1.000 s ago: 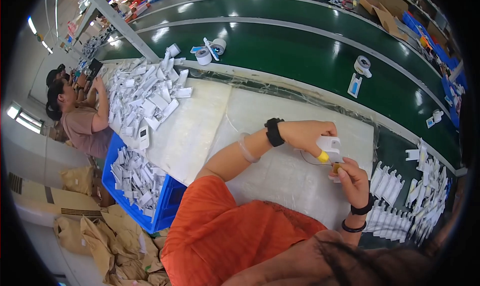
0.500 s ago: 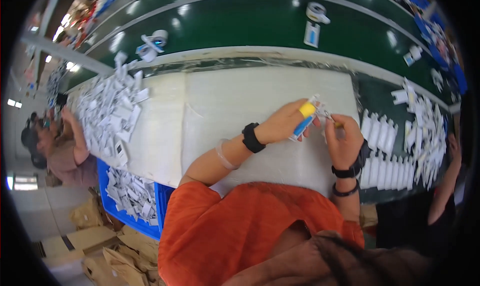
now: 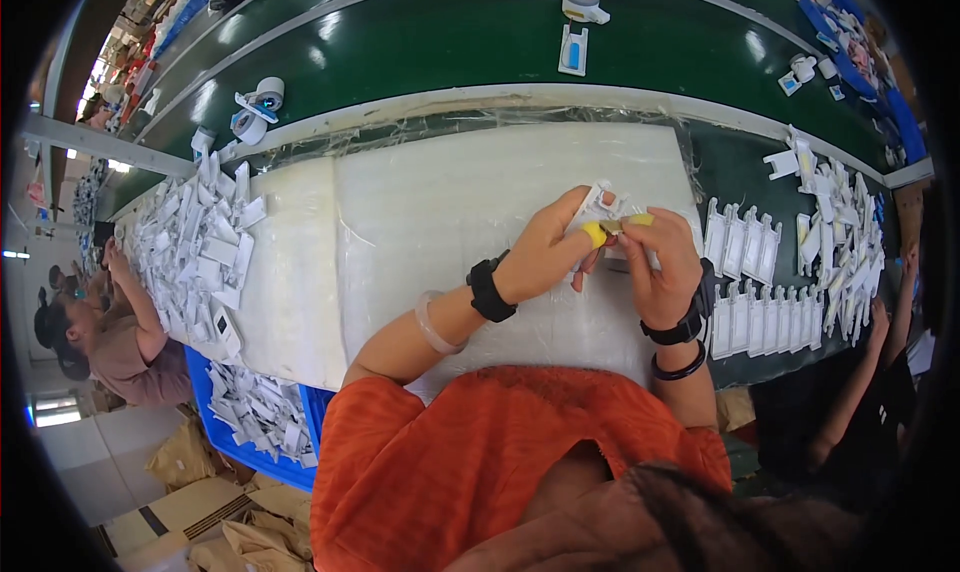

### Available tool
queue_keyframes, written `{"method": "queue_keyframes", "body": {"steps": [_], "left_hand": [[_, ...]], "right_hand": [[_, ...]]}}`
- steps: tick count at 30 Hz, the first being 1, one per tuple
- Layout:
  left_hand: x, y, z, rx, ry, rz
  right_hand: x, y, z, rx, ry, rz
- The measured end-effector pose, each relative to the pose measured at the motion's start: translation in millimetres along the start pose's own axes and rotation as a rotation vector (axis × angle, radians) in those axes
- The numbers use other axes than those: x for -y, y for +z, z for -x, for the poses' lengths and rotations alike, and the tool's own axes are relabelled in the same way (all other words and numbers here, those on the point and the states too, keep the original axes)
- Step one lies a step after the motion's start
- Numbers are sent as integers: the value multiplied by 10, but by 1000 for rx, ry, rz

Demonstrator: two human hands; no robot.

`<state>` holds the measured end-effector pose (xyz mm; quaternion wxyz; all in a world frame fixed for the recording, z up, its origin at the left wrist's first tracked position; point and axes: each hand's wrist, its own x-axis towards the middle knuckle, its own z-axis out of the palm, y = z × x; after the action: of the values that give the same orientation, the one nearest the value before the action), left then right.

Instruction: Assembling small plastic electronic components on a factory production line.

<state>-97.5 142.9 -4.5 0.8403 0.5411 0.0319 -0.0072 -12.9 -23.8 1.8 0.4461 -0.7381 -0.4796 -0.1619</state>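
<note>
My left hand (image 3: 552,247) holds a white plastic part (image 3: 598,200) above the middle of the table. A yellow cover (image 3: 596,234) wraps its thumb tip. Close against the part, my right hand (image 3: 664,256) pinches a small tool (image 3: 614,228) with a dark metal tip and something yellow at its finger end. The tool's exact kind cannot be made out, and fingers hide much of the white part. To the right of my right hand, similar white parts (image 3: 762,322) stand in two neat rows.
A loose heap of white parts (image 3: 200,242) lies at the left, above a blue crate (image 3: 262,462) of more parts. Another heap (image 3: 840,242) lies at the right. Beyond the table runs a green conveyor (image 3: 430,47) carrying white devices. Co-workers (image 3: 130,342) sit on both sides.
The white part has been turned in my left hand, so its blue strip no longer shows. My right hand has brought the tool's tip in beside my left thumb. The whole view has shifted slightly.
</note>
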Motion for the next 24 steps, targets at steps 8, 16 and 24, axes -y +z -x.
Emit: {"method": "queue_keyframes", "body": {"steps": [8, 16, 24], "left_hand": [[9, -7, 30, 19, 81, -137], [-49, 32, 44, -8, 145, -327], [-85, 46, 68, 3, 82, -304]], "right_hand": [[-3, 35, 8, -39, 12, -1], [-12, 37, 28, -46, 13, 1], [-77, 36, 40, -40, -53, -9]]}}
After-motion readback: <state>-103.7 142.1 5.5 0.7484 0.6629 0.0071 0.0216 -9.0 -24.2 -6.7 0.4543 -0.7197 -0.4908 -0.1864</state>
